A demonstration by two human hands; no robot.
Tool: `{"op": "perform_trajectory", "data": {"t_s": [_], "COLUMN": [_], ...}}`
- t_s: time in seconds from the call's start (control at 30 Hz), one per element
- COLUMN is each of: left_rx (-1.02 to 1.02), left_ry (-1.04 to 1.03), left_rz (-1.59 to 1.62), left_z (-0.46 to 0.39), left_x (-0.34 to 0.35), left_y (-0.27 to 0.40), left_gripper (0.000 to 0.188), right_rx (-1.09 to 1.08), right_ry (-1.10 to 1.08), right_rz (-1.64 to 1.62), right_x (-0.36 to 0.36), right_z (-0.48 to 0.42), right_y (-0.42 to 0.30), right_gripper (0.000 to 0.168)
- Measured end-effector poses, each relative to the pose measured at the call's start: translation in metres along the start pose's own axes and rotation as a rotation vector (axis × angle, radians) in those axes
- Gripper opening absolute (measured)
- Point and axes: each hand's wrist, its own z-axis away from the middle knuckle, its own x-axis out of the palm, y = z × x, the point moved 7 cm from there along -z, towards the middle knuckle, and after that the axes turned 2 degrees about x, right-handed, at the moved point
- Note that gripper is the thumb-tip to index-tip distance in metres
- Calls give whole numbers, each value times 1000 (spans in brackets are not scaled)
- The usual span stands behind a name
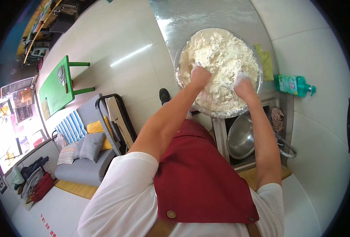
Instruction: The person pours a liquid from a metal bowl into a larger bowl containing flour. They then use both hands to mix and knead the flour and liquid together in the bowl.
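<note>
A large round metal basin [261,77] stands on a stainless-steel counter [222,14], filled with pale, clumpy flour dough [219,53]. Both of my hands are in it, coated with flour. My left hand [200,75] presses into the left-centre of the mixture, its fingers hidden in it. My right hand [242,83] is at the right side, with its fingers partly buried too. Whether either hand grips a lump cannot be told.
Right of the basin are a yellow-green cloth [264,62] and a green pump bottle [292,84]. Nearer me, a metal bowl [241,139] sits in the sink beside a faucet [287,148] and a patterned rag [277,119]. A green table [56,89] and grey sofa [80,170] stand left.
</note>
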Motion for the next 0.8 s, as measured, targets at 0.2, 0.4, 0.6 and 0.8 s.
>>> {"op": "perform_trajectory", "data": {"t_s": [0.2,0.4,0.6,0.8], "left_rx": [-249,-313,-50,-66], "left_ry": [150,69,-21,-157], "left_rz": [478,620,235,113], "left_z": [4,24,38,11], "left_x": [-18,-41,-76,-67], "left_y": [4,24,28,9], "left_gripper": [20,23,23,30], "right_rx": [-2,-68,-35,26], "right_ry": [16,-83,-73,-102], "right_rz": [54,147,110,148], "right_x": [0,15,-14,-14], "right_z": [7,5,12,13], "right_y": [3,17,-16,-17], "right_gripper": [18,18,18,19]}}
